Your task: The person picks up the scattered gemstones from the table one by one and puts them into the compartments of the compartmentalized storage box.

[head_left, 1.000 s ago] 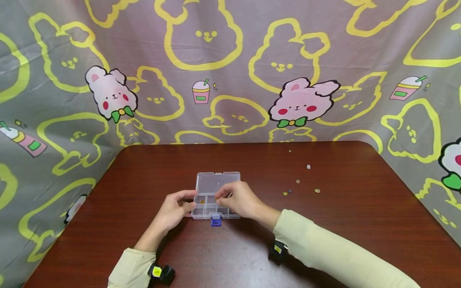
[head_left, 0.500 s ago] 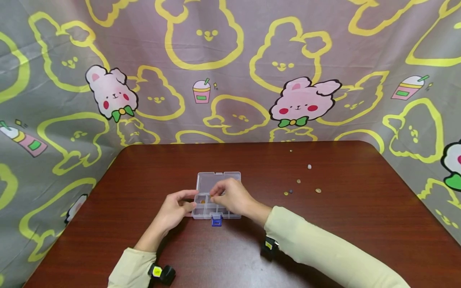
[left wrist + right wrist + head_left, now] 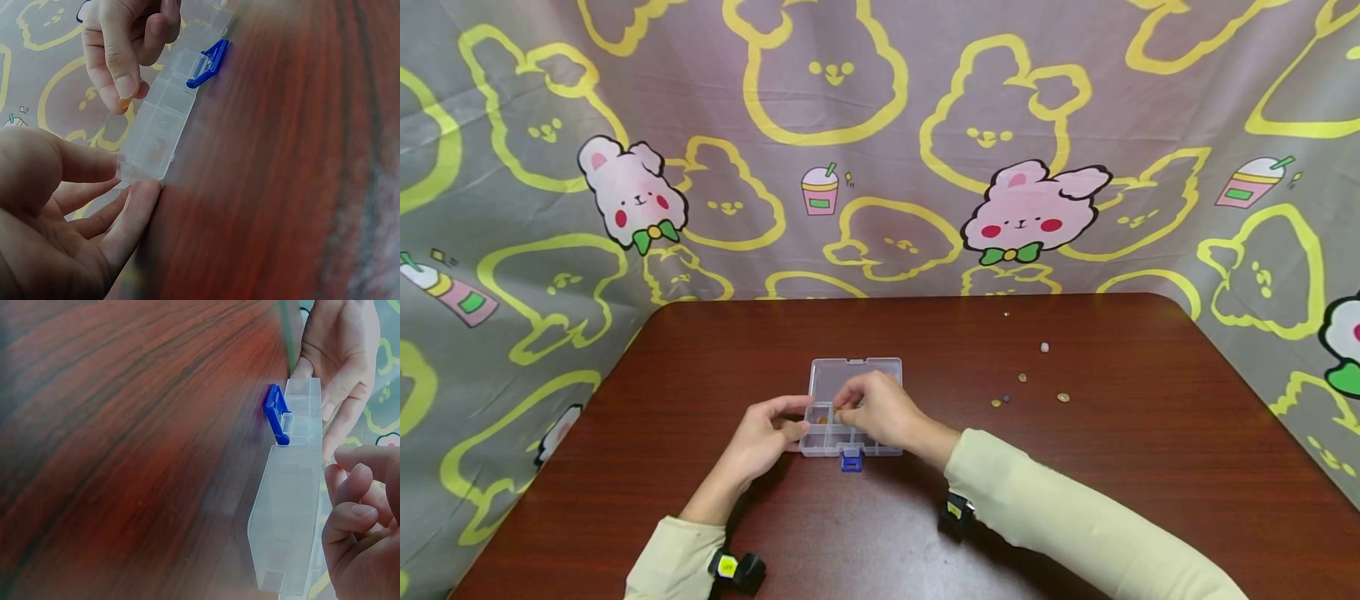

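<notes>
Yellow-outlined cartoon animals cover the cloth [image 3: 880,150] behind a dark red-brown counter [image 3: 865,533], whose far corners are rounded. Near its middle lies a clear compartment box [image 3: 817,451], lid [image 3: 835,379] raised at the back and blue latch [image 3: 852,461] hanging at the front. At the box's left end, the left hand [image 3: 763,437] grips the corner between thumb and fingers. Above the far row of compartments, the right hand [image 3: 880,408] narrows to a pinch on a small orange piece [image 3: 125,103]. Another orange piece [image 3: 823,421] sits in the far-left compartment. Well apart from the box's right side, a white piece [image 3: 1044,347] and several tiny round ones lie scattered. Counter surface stretches between the box and the far edge, and widely on both sides.
</notes>
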Demonstrator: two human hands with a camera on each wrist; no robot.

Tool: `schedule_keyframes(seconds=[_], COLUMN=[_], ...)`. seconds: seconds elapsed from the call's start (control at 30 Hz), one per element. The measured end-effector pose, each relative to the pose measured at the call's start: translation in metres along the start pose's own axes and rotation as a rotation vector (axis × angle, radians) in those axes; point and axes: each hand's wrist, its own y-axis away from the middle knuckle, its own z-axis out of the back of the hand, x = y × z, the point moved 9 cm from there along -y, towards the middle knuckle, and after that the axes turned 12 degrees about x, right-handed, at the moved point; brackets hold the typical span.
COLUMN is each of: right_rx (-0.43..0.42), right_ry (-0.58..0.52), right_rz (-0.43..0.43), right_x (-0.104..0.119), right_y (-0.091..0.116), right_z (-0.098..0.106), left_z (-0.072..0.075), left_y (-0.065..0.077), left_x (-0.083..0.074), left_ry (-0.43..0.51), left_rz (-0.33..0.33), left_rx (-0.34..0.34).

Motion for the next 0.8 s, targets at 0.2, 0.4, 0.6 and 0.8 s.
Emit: schedule_keyframes(seconds=[0.2, 0.4, 0.6, 0.8], right_rx=[-0.008, -0.013, 0.001, 0.012], right_ry=[0.012, 0.025, 0.031, 0.028], right_rz=[0.003, 0.01, 0.009, 0.006], right_x=[0.0009, 0.0032, 0.0022, 0.0029], right_y=[-0.002, -0.0029, -0.0034, -0.0049], right_z=[-0.0002, 0.0009, -0.0004, -0.0015], left_z=[-0.0003, -0.0006, -0.0007, -0.0007], left_y=[0.0002, -0.0003, 0.0, 0.0008], left_x=[-0.0017, -0.002, -0.002, -0.0025], left_ry=[-0.009, -0.009, -0.019, -0.015], left_rz=[-0.001, -0.003, -0.001, 0.003], left_rx=[-0.002, 0.0, -0.004, -0.008])
